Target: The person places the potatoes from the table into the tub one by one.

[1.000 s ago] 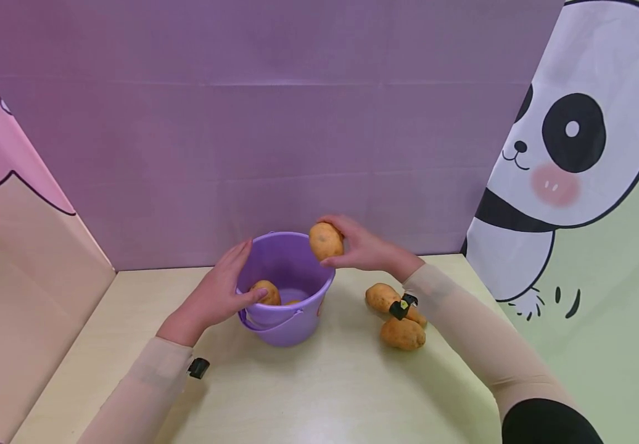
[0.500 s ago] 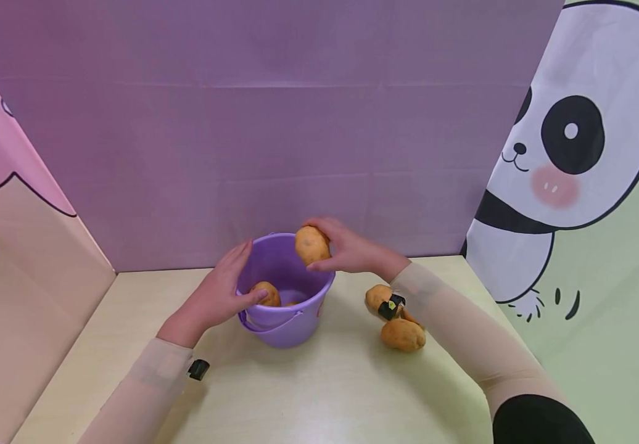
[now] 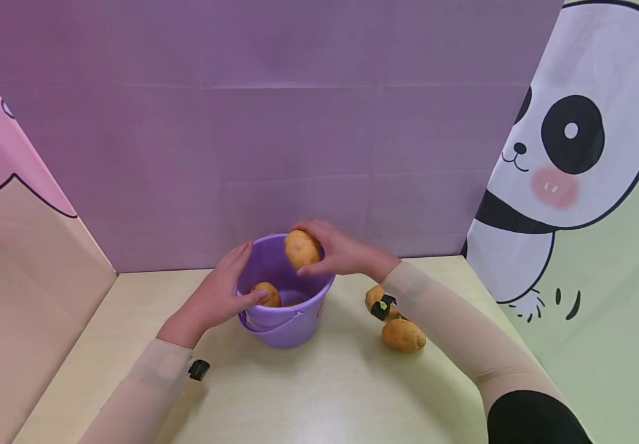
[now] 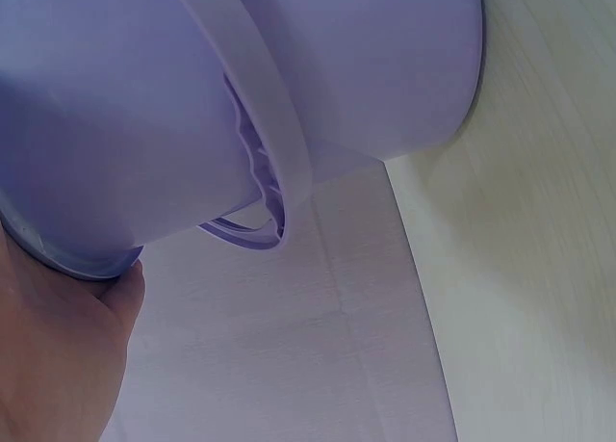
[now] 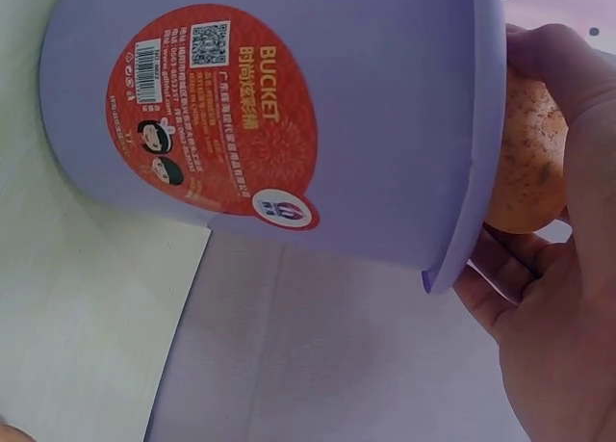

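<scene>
A purple bucket stands on the pale table. My right hand grips a potato just over the bucket's far rim, above the opening. The right wrist view shows this potato behind the bucket's rim, with the fingers curled under it. My left hand rests against the bucket's left wall, fingers straight and thumb along the near rim. In the left wrist view that hand touches the rim. One potato lies inside the bucket, with a sliver of another beside it.
Two more potatoes lie on the table right of the bucket: one in full view, one partly hidden behind my right forearm. A purple wall stands close behind the bucket. Printed panels close off the left and right sides.
My right hand has carried the potato leftward and slightly down, from beside the bucket's right rim to over its opening. The left hand and bucket have stayed put.
</scene>
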{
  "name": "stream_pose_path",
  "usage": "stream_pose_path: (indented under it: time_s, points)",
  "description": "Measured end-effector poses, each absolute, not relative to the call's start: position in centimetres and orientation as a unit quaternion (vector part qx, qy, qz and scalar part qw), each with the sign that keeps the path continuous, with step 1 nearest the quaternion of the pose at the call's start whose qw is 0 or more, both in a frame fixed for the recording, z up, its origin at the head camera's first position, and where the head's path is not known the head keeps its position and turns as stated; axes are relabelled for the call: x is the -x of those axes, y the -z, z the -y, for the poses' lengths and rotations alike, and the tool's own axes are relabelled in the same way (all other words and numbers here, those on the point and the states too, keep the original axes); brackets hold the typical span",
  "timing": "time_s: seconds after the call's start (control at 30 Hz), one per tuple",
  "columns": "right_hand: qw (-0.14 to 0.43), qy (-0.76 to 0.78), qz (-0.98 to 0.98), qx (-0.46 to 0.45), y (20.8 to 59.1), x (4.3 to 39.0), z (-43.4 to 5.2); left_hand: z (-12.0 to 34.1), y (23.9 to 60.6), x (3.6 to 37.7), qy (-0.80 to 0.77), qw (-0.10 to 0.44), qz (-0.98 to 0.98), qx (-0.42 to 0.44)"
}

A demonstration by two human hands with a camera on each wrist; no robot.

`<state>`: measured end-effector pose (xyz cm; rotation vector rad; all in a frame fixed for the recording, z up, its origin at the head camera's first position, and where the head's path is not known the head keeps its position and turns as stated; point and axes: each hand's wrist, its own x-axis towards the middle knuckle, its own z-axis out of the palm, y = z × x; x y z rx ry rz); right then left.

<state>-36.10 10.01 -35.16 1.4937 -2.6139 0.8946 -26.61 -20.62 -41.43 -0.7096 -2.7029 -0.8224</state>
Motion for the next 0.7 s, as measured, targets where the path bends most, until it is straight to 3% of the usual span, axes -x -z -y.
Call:
stream_pose_path:
  time_s: [0.7]
  points:
    - [0.029,-0.211,0.841,-0.497,35.0,36.3,-8.8,20.5,41.3,26.5,0.28,0.116,0.922,0.241]
